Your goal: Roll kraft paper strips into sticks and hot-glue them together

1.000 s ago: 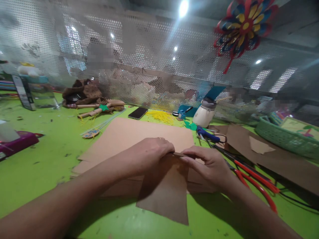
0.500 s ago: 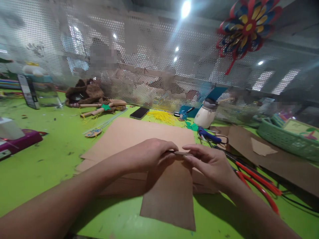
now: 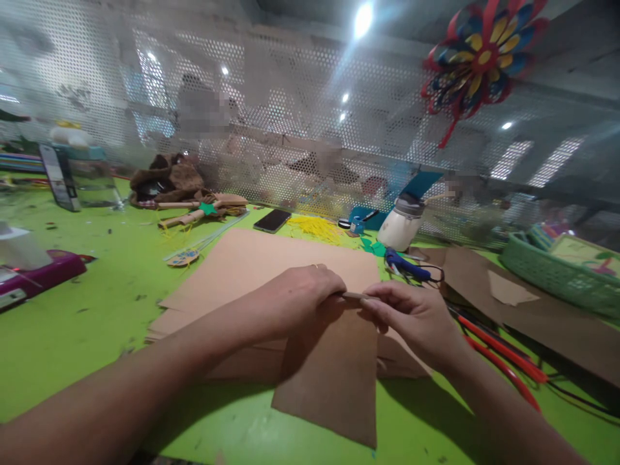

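Note:
My left hand and my right hand meet over a brown paper sheet on the green table. Both hands pinch the rolled far edge of the sheet, fingers curled around it. The sheet's near part lies flat toward me. It rests on a stack of larger tan cardboard sheets.
Red-handled scissors and a blue glue gun lie right of my hands. A white jar, a phone, yellow strips, a green basket, brown paper pieces and a purple case are around. Perforated screen behind.
The view shifted slightly. My right fingers closed tighter onto the rolled edge and the sheet turned a little under my hands.

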Available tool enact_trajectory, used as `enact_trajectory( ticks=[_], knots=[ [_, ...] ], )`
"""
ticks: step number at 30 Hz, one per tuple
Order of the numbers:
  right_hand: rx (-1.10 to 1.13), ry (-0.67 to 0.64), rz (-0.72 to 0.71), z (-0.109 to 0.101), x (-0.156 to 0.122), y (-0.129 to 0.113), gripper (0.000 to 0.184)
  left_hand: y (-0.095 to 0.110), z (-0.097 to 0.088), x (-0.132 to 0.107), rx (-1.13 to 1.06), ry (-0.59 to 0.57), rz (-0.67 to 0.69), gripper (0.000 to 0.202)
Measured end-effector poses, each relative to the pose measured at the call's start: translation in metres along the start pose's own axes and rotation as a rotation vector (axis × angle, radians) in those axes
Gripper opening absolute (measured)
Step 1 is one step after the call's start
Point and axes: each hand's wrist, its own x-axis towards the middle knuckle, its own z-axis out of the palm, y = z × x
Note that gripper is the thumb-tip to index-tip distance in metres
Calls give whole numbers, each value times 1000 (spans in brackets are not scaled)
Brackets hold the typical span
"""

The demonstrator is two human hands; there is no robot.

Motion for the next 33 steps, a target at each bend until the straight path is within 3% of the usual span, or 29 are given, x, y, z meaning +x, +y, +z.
enact_trajectory(
  ticks=[6,17,23,33],
  knots=[
    [-44,5,-5,1,-1,1,20,-3,0,1,-12,43,72,19],
    [-334,-13,-98,5,0,-2,16,-13,12,-6,-81,-7,-4,14],
    [-358,-36,-219,3,2,-3,11,-12,11,-6,-53,-32,-25,15],
    [-349,-4,-175,1,2,-2,11,-7,4,-6,-112,-64,1,15]
  ],
)
